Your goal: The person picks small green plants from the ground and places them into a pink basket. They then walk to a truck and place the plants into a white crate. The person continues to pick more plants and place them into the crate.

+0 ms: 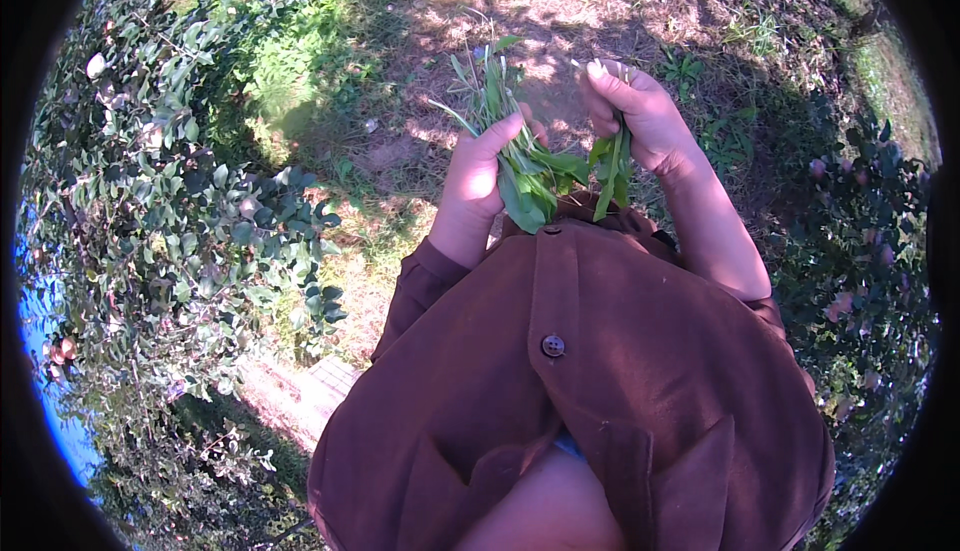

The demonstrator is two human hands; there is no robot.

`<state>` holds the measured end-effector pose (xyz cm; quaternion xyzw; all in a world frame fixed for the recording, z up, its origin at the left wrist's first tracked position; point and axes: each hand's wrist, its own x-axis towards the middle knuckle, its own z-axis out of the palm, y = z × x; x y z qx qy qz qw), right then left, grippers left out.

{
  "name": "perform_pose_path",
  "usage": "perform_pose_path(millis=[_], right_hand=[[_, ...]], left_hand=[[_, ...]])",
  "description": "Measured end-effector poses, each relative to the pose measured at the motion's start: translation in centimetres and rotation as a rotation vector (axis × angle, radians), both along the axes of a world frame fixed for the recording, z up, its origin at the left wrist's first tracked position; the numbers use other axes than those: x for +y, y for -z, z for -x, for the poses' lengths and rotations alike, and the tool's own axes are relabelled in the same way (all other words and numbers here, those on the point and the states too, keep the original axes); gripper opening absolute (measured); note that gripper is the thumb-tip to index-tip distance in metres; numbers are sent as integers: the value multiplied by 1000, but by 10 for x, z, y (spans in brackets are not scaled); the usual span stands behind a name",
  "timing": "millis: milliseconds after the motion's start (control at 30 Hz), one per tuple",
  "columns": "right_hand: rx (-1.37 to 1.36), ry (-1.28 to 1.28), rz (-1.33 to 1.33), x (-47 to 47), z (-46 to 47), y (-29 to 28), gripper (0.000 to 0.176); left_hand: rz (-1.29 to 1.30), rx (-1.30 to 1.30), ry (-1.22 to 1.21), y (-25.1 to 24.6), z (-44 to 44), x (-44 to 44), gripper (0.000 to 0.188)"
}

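Observation:
My left hand [480, 164] is wrapped around a thick bunch of green leafy stems [517, 153]. Its cut-looking stem ends point up and away from me, while the broad leaves hang toward my brown buttoned shirt [637, 311]. In my right hand [630, 108] is a smaller bunch of long green leaves [615, 168]. Pale stem ends poke out above its thumb and fingers, and the leaf tips hang below the palm. Both hands are held in front of my waist, a short gap apart, and the leaves of the two bunches come close together.
Leafy fruit-tree branches [195, 251] with pale round fruit fill the left side. More fruiting foliage [847, 251] stands at the right. Dry grass and low weeds [682, 70] cover the shaded ground ahead. A pale gridded surface [334, 378] lies at lower left.

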<state>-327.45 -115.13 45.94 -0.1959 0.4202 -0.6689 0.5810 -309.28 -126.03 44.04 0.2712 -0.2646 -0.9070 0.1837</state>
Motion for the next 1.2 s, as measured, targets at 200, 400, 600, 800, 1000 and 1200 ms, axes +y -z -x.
perform_pose_path(millis=[200,400,600,800,1000,1200], right_hand=[[317,-37,-35,-17,-23,-9,13],[347,-51,-50,-25,-30,-1,9],[201,56,-131,-18,-20,-2,8],[111,210,-81,-4,10,1,17],[13,416,-55,4,25,-19,11],[24,248,108,12,40,-3,16]], left_hand=[[137,-86,0,-5,6,6,27],[198,-96,-1,-4,8,9,32],[57,-85,-78,-7,2,3,25],[6,43,-174,9,-7,-10,22],[-83,117,-131,10,-14,-18,24],[-171,196,-142,-1,-7,-13,32]])
